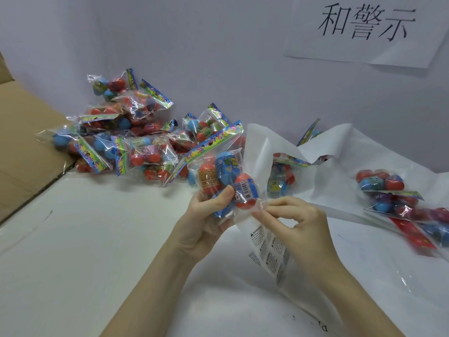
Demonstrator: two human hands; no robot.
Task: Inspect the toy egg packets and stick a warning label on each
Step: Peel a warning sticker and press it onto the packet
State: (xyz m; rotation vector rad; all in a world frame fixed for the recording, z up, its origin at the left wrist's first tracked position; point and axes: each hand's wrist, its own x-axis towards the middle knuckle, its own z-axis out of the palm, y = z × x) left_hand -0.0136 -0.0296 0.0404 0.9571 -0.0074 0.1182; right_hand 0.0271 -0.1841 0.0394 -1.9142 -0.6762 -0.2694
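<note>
Mid-frame, the left hand (206, 215) grips the clear plastic packet of red and blue toy eggs (220, 176); the right hand (295, 217) pinches its lower corner. Best keep the film taut so the white warning-label sheet's (269, 254) sticker lies flat.

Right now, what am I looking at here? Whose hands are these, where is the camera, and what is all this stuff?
There is no machine here: a person works with two bare hands, and the one camera sits on their head, looking forward and down.

The left hand grips a clear packet of toy eggs, red and blue ones under a colourful paper header. The right hand pinches the packet's lower corner. Just below lies a sheet of warning labels.

On the white table, a pile of similar packets lies at the back left, beside a flap of a cardboard box. More packets lie at the right on white paper. A paper sign with handwritten characters hangs on the wall.
</note>
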